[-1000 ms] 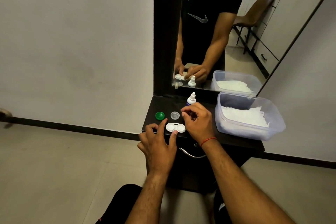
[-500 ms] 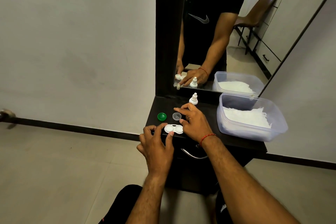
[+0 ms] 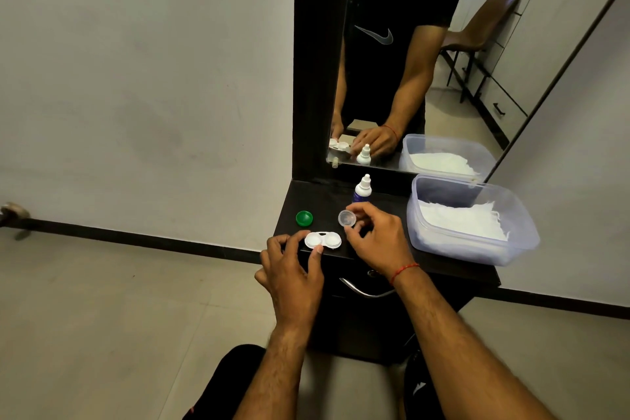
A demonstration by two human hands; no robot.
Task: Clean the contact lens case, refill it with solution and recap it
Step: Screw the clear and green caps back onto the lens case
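At the far left edge a small metal fitting (image 3: 12,211) sits low on the pale wall, too blurred to make out. Further right begins the dark wooden cabinet top (image 3: 324,198); a round green plastic screw cap (image 3: 304,218) lies on its left part, apart from everything else. Just nearer and to the right, the left hand (image 3: 289,269) reaches up over the front edge; its curled fingers close on the left end of the white twin-well plastic contact lens case (image 3: 323,240) and one fingertip presses its near rim, so the hand is grasping the case. The case lies flat near the front edge, both wells uncapped; whether they contain liquid cannot be told. Beside it, to the right, the round translucent grey plastic cap (image 3: 347,217) is tilted, pinched at its edge by the thumb and fingertips of the right hand (image 3: 378,242); a red thread bracelet (image 3: 404,271) circles that wrist. Behind the hand stands a small white dropper bottle with a blue label (image 3: 362,188), upright against the tall dark-framed mirror (image 3: 392,61); below the top a curved metal drawer handle (image 3: 366,292) shows. At the right end sits a clear rectangular plastic tub (image 3: 460,249) holding white tissues (image 3: 463,222).
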